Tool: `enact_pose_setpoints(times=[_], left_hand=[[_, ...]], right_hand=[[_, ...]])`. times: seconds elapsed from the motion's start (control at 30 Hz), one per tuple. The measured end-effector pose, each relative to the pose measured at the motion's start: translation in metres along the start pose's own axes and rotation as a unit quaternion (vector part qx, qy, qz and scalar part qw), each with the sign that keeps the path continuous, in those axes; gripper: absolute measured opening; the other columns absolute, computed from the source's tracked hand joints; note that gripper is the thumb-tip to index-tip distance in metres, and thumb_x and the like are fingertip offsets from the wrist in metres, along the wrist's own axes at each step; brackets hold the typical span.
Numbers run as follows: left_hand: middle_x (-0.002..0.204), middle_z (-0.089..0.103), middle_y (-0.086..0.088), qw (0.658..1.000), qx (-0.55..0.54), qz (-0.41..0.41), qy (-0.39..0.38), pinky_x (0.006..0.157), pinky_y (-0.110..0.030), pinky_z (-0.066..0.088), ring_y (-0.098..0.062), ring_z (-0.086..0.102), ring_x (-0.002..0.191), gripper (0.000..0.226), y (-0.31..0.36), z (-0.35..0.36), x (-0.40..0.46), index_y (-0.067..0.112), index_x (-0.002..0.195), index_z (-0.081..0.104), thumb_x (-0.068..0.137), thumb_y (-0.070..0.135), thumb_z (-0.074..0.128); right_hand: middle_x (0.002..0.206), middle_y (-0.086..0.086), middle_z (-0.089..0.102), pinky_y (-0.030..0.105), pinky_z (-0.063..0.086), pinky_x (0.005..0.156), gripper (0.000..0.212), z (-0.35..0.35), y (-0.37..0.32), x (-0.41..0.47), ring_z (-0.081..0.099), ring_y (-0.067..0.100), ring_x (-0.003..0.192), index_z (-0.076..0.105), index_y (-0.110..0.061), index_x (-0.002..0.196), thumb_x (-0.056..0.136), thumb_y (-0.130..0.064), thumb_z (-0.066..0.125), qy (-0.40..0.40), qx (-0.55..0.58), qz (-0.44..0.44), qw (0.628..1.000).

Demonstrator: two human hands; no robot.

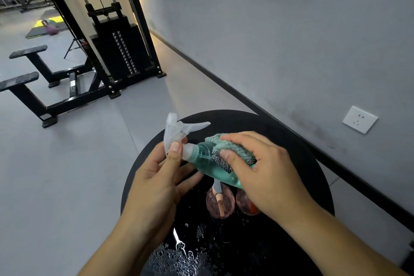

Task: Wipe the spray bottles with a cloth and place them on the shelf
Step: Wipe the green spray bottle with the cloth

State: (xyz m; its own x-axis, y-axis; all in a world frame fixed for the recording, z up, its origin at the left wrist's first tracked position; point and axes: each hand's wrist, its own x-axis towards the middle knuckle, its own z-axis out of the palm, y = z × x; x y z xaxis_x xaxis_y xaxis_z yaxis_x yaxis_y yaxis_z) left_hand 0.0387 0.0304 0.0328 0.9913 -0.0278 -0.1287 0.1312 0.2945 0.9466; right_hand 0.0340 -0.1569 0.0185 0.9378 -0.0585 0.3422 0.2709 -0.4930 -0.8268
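1. Fingers (pixel 177 152) of left hand (pixel 156 177) pinch the neck of the teal spray bottle (pixel 208 163), held tilted above the round black counter (pixel 302 163).
2. Right hand (pixel 264 170) curls around a green cloth (pixel 233 148), pressing it on the bottle's body.
3. Two pinkish bottles (pixel 220 203) stand on the counter below; water droplets nearby.

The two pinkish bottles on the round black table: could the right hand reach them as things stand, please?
Probably not yet: the right hand presses the cloth on the green spray bottle, directly above the pinkish bottles.
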Motion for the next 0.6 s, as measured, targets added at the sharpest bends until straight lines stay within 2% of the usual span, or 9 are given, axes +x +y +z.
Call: enact_pose_setpoints(times=[0.07,0.17,0.2,0.27,0.33,0.4,0.47,0.53,0.6], left_hand=[[0.113,0.081,-0.007,1.0,-0.001,0.009,0.009,0.085,-0.037,0.066,-0.027,0.079,0.103,0.027,0.003,-0.003,0.003,0.017,0.116,0.073,0.103,0.03,0.054],[0.111,0.081,-0.007,1.0,-0.001,0.012,0.02,0.067,-0.026,0.063,-0.028,0.08,0.1,0.026,0.006,-0.008,0.005,0.019,0.112,0.073,0.104,0.032,0.053],[0.109,0.082,-0.006,1.0,-0.001,0.016,0.025,0.067,-0.028,0.065,-0.028,0.08,0.097,0.025,0.007,-0.01,0.005,0.018,0.11,0.074,0.104,0.033,0.054],[0.105,0.081,-0.005,0.999,0.009,0.031,0.034,0.081,-0.04,0.066,-0.025,0.08,0.095,0.026,0.008,-0.01,0.007,0.017,0.11,0.074,0.103,0.034,0.055],[0.107,0.081,-0.005,0.998,0.017,0.042,0.041,0.091,-0.046,0.061,-0.023,0.079,0.097,0.029,0.008,-0.008,0.006,0.018,0.112,0.073,0.102,0.038,0.055],[0.11,0.081,-0.006,0.998,0.022,0.05,0.04,0.092,-0.042,0.059,-0.022,0.078,0.103,0.031,0.005,-0.004,0.006,0.016,0.114,0.072,0.097,0.039,0.059],[0.111,0.081,-0.007,0.997,0.035,0.064,0.034,0.085,-0.031,0.062,-0.023,0.078,0.107,0.032,0.002,0.0,0.006,0.015,0.111,0.073,0.089,0.037,0.068],[0.108,0.082,-0.006,0.997,0.032,0.07,0.03,0.078,-0.021,0.061,-0.02,0.079,0.103,0.03,-0.003,0.001,0.007,0.015,0.107,0.075,0.081,0.029,0.076],[0.108,0.082,-0.009,0.997,0.022,0.07,0.018,0.079,-0.018,0.059,-0.019,0.079,0.102,0.031,-0.007,0.002,0.009,0.01,0.109,0.076,0.078,0.016,0.078]], right_hand=[[0.109,-0.023,0.068,0.001,0.046,0.079,0.023,-0.006,0.007,0.002,0.063,-0.01,0.103,0.074,-0.029,0.117,0.096,-0.022,0.072,0.018,0.005,0.024,1.0],[0.104,-0.023,0.072,0.005,0.05,0.076,0.022,-0.01,0.015,0.002,0.066,-0.009,0.097,0.076,-0.033,0.115,0.094,-0.027,0.074,0.031,0.025,0.072,0.997],[0.102,-0.022,0.073,0.008,0.053,0.076,0.022,-0.011,0.017,0.002,0.068,-0.008,0.094,0.076,-0.033,0.115,0.094,-0.028,0.075,0.033,0.041,0.088,0.995],[0.1,-0.02,0.075,0.015,0.058,0.077,0.022,-0.011,0.018,0.003,0.07,-0.006,0.091,0.076,-0.033,0.114,0.092,-0.029,0.076,0.043,0.077,0.113,0.99],[0.099,-0.019,0.077,0.021,0.061,0.077,0.022,-0.01,0.018,0.003,0.072,-0.003,0.09,0.077,-0.032,0.112,0.091,-0.027,0.078,0.06,0.117,0.135,0.982],[0.098,-0.017,0.078,0.028,0.062,0.081,0.022,-0.005,0.019,0.002,0.074,0.001,0.091,0.079,-0.03,0.11,0.089,-0.024,0.08,0.075,0.16,0.159,0.971],[0.097,-0.016,0.078,0.032,0.062,0.084,0.021,-0.001,0.021,0.003,0.075,0.003,0.091,0.079,-0.029,0.108,0.088,-0.022,0.081,0.085,0.185,0.175,0.963],[0.097,-0.014,0.079,0.035,0.061,0.086,0.02,0.001,0.022,0.003,0.075,0.005,0.091,0.08,-0.029,0.106,0.088,-0.021,0.082,0.094,0.202,0.182,0.958],[0.097,-0.012,0.079,0.037,0.061,0.087,0.02,0.003,0.024,0.003,0.076,0.007,0.092,0.08,-0.029,0.105,0.087,-0.021,0.082,0.094,0.216,0.19,0.953]])
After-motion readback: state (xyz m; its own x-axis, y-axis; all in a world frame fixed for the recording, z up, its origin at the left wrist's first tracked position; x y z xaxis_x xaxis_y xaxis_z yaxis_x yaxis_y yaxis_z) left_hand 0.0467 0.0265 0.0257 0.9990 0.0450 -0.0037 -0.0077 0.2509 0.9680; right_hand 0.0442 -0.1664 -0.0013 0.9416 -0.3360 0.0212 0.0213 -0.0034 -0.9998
